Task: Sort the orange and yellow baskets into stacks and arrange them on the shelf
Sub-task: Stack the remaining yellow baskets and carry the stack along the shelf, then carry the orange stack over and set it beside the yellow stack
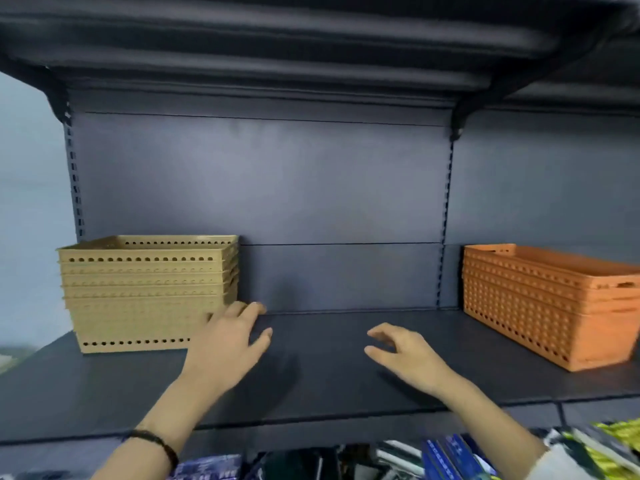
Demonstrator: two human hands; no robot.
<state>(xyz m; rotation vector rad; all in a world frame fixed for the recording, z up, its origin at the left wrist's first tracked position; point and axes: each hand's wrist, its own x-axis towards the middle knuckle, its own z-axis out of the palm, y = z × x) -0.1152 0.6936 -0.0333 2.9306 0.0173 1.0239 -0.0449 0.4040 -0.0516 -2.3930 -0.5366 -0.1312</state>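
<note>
orange stack (550,306) cut off right; left hand (227,344) overlaps yellow stack (149,292).

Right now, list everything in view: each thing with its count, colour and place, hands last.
Stack of yellow perforated plastic baskets: one nested stack, tan-yellow, left end of the shelf.
Stack of orange perforated plastic baskets: one nested stack, orange, right end of the shelf.
Dark metal shelf: one board, dark grey, bare between the stacks; another shelf overhead.
Packaged goods: several, blue, yellow and dark, on the level below; blurred.
Black wristband: one, on the left wrist.
Left hand: open, beside the yellow stack's right corner.
Right hand: open, over the bare middle, holding nothing.
</note>
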